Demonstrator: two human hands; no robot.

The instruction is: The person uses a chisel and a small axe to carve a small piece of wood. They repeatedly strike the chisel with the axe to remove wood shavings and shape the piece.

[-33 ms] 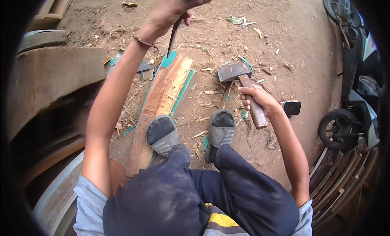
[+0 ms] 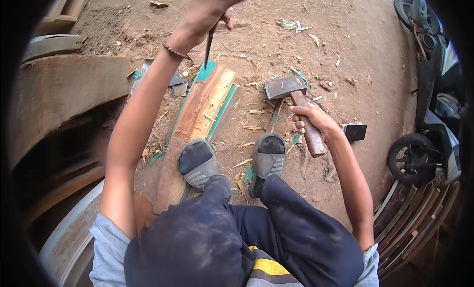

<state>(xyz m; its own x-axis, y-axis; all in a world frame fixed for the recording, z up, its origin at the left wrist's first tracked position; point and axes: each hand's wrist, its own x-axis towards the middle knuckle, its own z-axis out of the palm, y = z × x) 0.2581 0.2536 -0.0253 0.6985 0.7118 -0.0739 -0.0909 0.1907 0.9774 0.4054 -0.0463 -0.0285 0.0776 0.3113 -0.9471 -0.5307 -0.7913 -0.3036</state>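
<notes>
Brown bare-earth ground [image 2: 360, 84] carries a long, green-edged wooden beam [image 2: 201, 108], nearer the person than the left hand [image 2: 203, 13]; pale, splintered wood chips [image 2: 255, 112] lie left of the right hand [image 2: 313, 120].

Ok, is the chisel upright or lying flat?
Upright, or nearly: the chisel points down from your left hand, its tip at the green-painted end of the wooden beam. Whether they touch, I cannot tell.

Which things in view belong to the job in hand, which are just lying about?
Apparently in use:
dark pointed tool, in left grip
hammer, in right grip
green-edged timber

Lying or standing about:
black rectangular object
motorbike
wood chips
</notes>
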